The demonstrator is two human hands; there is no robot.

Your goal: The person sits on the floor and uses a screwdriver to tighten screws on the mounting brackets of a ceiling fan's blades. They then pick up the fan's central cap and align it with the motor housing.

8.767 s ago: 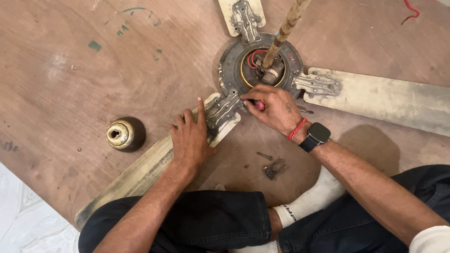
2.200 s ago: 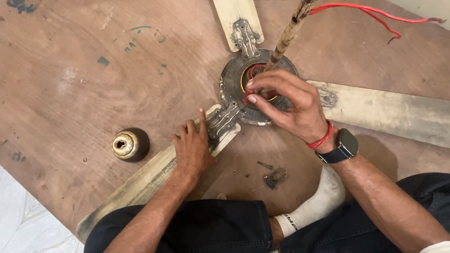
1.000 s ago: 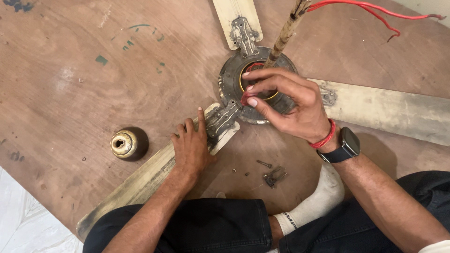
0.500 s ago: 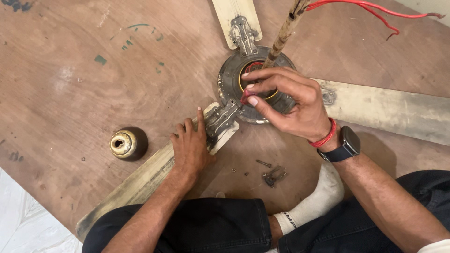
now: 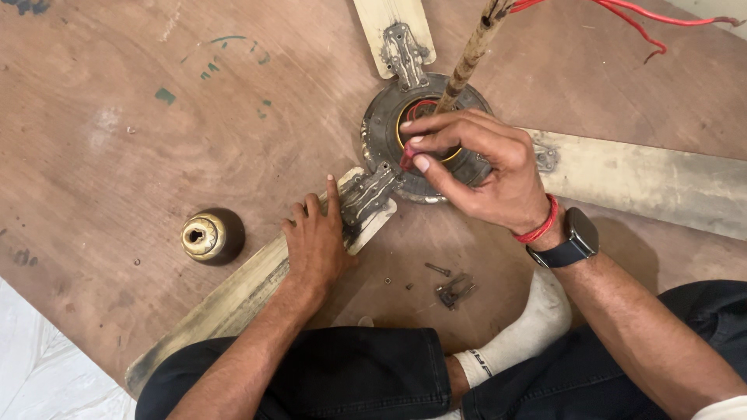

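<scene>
A dusty ceiling fan lies on a plywood board, its round grey motor hub (image 5: 381, 128) at the top middle. My left hand (image 5: 315, 245) presses flat on the lower-left blade (image 5: 226, 299), fingertips by its metal bracket (image 5: 366, 194). My right hand (image 5: 486, 175) hovers over the hub, thumb and fingers pinching a small red-handled tool (image 5: 406, 158) at the hub's edge near the bracket. The tool's tip is hidden. A wrapped down rod (image 5: 467, 58) rises from the hub, with red wire (image 5: 638, 19) trailing off its top.
A brass cup-shaped cover (image 5: 204, 236) stands left of the blade. Loose screws and a small metal piece (image 5: 454, 289) lie in front of my knees. Further blades reach right (image 5: 646, 179) and up (image 5: 389, 31). My white-socked foot (image 5: 521, 334) rests below.
About nine seconds ago my right hand worked at the blade bracket; it has since shifted up over the hub. In the last second both hands stay nearly still.
</scene>
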